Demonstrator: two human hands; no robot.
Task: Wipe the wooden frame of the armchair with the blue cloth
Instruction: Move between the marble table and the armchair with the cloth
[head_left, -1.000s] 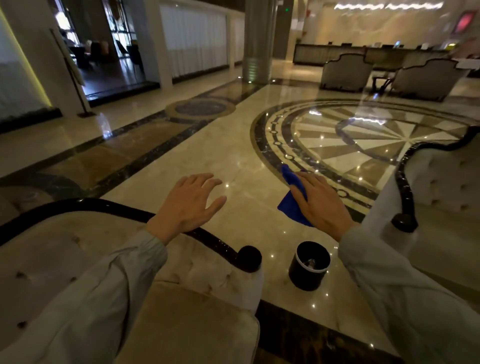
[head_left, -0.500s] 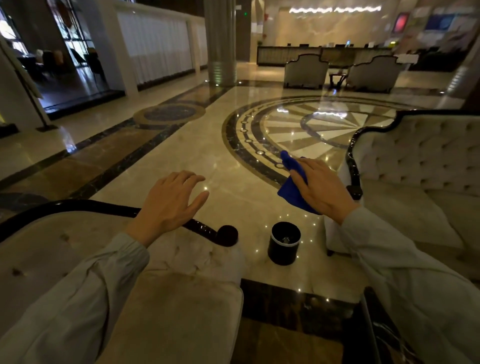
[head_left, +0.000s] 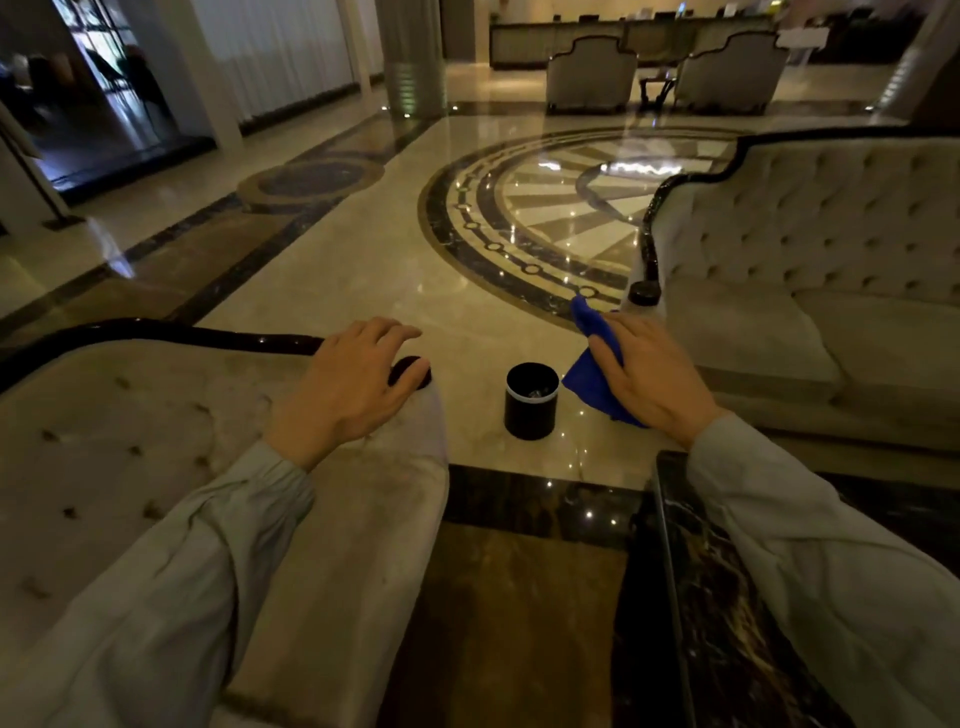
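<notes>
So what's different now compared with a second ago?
The left hand has come down onto the near armchair's dark wooden frame, near its round end; before, it hovered. The right hand still holds the blue cloth, off the wood. The black cylindrical bin stays put.

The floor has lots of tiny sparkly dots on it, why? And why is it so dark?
Head view: the polished floor mirrors ceiling lights as small glints and a bright streak; the room is dim, so the dark wooden frame shows little detail; the wide lens bends straight lines near the edges; the blue cloth stays vivid.
</notes>
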